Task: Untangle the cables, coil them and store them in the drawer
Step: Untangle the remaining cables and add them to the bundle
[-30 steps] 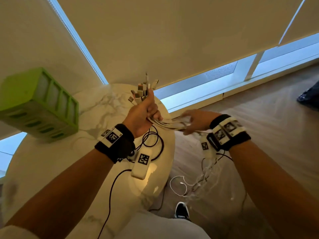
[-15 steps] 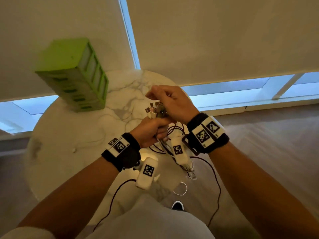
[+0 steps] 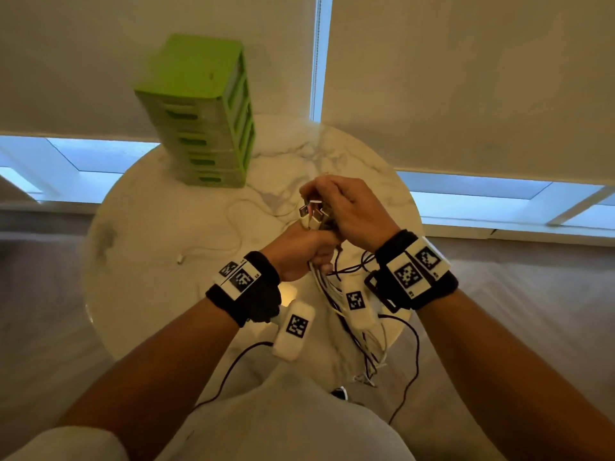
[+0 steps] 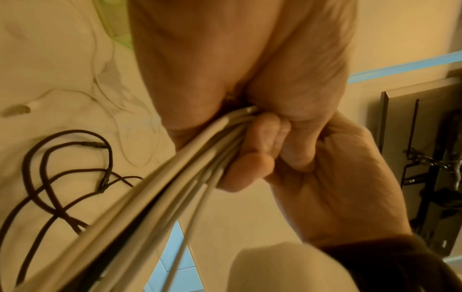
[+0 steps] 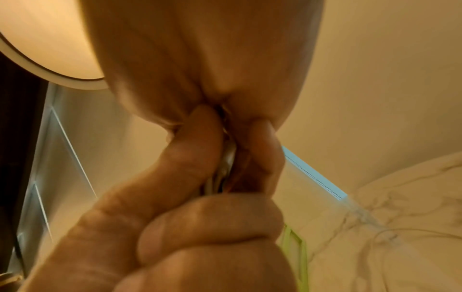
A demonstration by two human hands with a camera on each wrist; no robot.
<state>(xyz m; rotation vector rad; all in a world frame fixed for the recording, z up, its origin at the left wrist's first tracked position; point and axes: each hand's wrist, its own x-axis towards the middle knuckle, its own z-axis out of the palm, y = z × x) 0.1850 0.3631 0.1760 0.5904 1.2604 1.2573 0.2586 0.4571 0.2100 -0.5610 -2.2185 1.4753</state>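
Gripping the white cable bundle (image 3: 321, 277) in my left hand (image 3: 299, 249), I pinched its USB plugs (image 3: 312, 212) with right-hand fingers (image 3: 336, 197) to align them.

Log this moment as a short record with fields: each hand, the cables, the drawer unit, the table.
left hand: grips the bundle of white cables in a fist
right hand: pinches the connector ends at the top of the bundle
loose cables: a thin white cable and a dark cable lie on the table
drawer unit: green, upright at the far side, drawers look closed
table: round, marble-patterned top
stage: nothing coiled or stored yet
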